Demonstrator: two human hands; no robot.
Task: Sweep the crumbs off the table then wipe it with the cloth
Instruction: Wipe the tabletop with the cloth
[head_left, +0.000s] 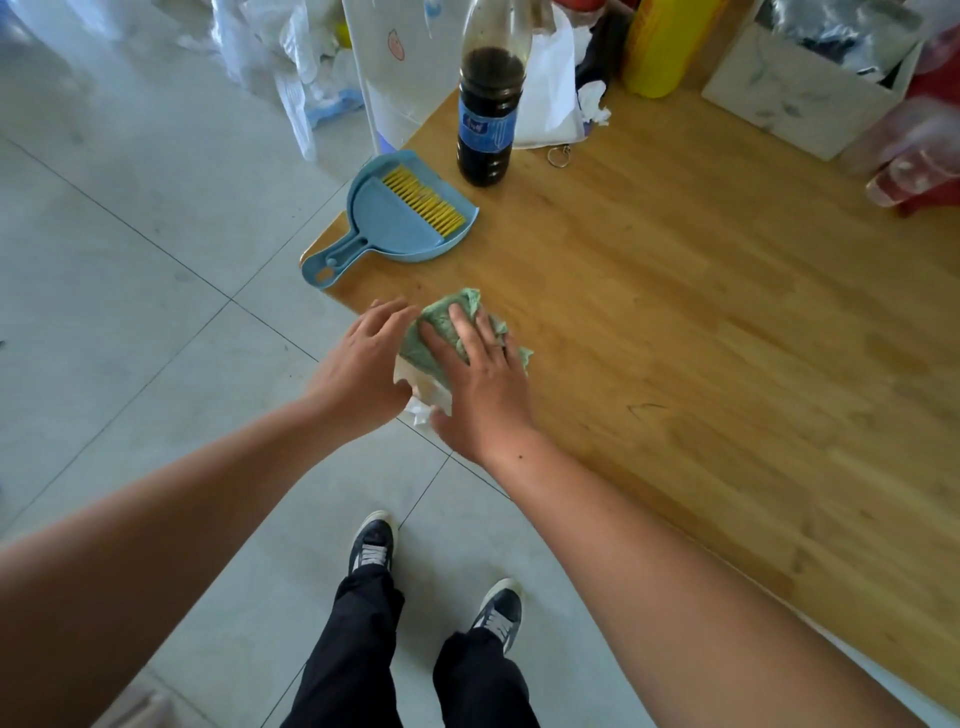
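R hand (483, 374) lies flat on green cloth (449, 327), fingers straight and spread, pressing it onto table (701, 312); not curled round it. Cloth is bunched and sits at the table's near-left edge, partly under the R palm. A white tissue (423, 402) sticks out from under the cloth at the edge, between the two hands.

L hand (363, 358) is just left of the cloth, at or just past the table edge, over the floor (130, 260). Its fingers are loose and slightly bent, tips near the cloth's left side. Can't tell if thumb touches the tissue; no clear grip on anything.

Blue dustpan (387, 228) lies on the table's left corner, beyond the cloth and apart from it, handle pointing near-left and hanging over the edge. Brush (423, 200) w/ yellow bristles lies inside the pan.

Bottle (491, 119) w/ dark liquid and blue label stands upright just beyond the pan, to its right. Key ring (558, 156) lies just right of the bottle. Further back: white bag (550, 88), yellow container (660, 47), white box (800, 88). Clear cups (914, 161) at far right, blurred.

Person's two dark shoes (371, 545) are on the tiles, near side, left of the table.
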